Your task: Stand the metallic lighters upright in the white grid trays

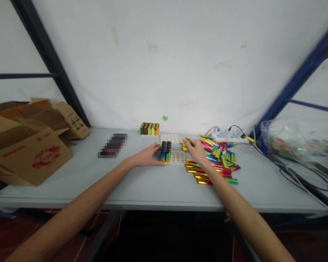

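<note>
Metallic rainbow-coloured lighters (166,156) stand upright in two rows at the left end of a white pitted tray (178,158). My left hand (149,155) curves round that left end, thumb at the near corner and fingers at the far side, steadying it. To the tray's right, my right hand (195,149) is closed in a pinch on a lighter (190,142), raised over the table. Beneath and beside that hand lies a loose spread of shiny lighters (222,154), with a neater row of them (199,174) nearer me. My right forearm hides some of these.
Behind stands a full tray of lighters (149,129), next to another white tray (170,138). Open cardboard boxes (32,145) occupy the left end, near a pixelated dark object (113,145). A power strip (229,136) with trailing cables and a plastic bag (278,136) are at right.
</note>
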A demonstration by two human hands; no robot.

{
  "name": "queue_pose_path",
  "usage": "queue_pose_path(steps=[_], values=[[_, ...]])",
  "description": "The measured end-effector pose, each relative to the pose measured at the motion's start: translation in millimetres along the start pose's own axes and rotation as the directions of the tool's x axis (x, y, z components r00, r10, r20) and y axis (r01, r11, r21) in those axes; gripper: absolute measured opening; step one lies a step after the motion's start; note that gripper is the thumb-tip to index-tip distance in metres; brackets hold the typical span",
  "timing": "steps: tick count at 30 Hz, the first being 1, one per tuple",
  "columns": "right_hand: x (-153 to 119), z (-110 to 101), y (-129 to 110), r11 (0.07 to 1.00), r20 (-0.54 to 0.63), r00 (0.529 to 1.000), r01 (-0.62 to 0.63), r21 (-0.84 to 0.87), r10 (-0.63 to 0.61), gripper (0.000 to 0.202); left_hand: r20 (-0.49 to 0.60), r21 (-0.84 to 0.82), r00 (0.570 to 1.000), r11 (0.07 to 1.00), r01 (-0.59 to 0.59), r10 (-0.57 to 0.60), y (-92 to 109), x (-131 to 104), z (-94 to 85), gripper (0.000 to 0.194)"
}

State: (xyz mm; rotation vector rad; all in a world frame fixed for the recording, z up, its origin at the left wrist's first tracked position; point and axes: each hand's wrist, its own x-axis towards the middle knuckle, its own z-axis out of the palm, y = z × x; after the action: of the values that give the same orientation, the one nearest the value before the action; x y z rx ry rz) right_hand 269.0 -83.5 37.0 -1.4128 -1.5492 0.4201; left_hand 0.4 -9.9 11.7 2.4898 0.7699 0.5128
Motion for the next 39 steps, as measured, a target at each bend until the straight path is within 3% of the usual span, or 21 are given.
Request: queue_pose_path(steps=[6,15,21,27,31,35,39], values=[[1.2,7.3,0.9,0.998,-0.025,0.999,0.022,-0.05,-0.023,0.037,-0.025,-0.006,1.0,1.0,-0.009,0.009,-1.4,0.5,0.8,0.083],[0.7,10.4,2.7,0.998,0.022,0.999,0.037,-0.053,-0.036,0.037,-0.007,-0.011,1.0,1.0,-0.009,0.009,0.9,0.2,-0.3,0.082],[1.1,8.4,2.3,0.996,0.023,0.997,0.068,-0.057,-0.067,0.05,-0.008,-0.02,1.0,1.0,-0.017,0.017,-1.0,0.6,-0.1,0.081],[1.0,10.1,4.9,0.994,0.012,0.997,0.074,-0.082,-0.074,0.037,-0.015,-0.029,1.0,0.999,-0.017,0.016,-0.5,0.9,-0.1,0.08],[1.0,10.1,4.3,0.992,0.015,0.998,0.067,-0.103,-0.065,0.039,-0.013,-0.028,1.0,0.999,-0.021,0.021,1.7,0.0,-0.8,0.078],[-0.1,9.9,2.1,0.994,0.031,0.996,0.09,-0.058,-0.088,0.046,-0.015,-0.052,1.0,0.999,0.014,-0.015,-0.2,-0.7,-0.6,0.083],[0.6,11.3,3.7,0.986,0.124,0.98,0.151,0.069,-0.158,0.044,0.004,-0.106,1.0,0.994,0.031,-0.031,-2.4,-1.6,-3.8,0.086]])
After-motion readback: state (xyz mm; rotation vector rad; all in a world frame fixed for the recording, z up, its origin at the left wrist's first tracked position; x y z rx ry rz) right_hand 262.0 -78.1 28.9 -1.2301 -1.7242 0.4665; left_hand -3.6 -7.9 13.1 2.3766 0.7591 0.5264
